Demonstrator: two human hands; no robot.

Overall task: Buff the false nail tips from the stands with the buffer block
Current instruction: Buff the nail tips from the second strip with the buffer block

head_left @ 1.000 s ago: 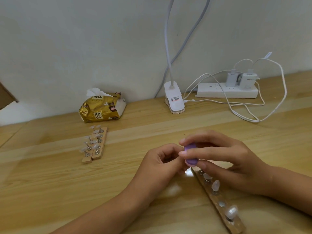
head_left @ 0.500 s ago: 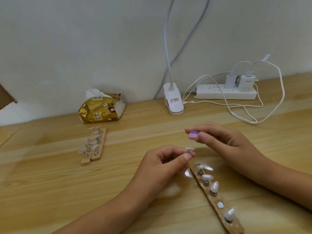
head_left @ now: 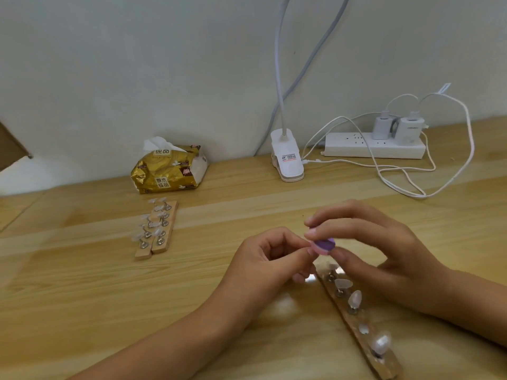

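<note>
Since half-second ago, small purple-pink foam buffer block [head_left: 324, 245] drops back onto left hand [head_left: 269, 261] fingertips. I see right hand [head_left: 384, 259] pinching it; left pinches false nail tip steady for buffing, tip hidden behind block, above long wooden stand [head_left: 388, 367].

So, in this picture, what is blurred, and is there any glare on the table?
Head view: the buffer block and the right hand pinching it are smeared by motion, while the left hand is sharper. Head view: pale glare patches lie on the table beside the near stand. Head view: the far stands look soft.
</note>
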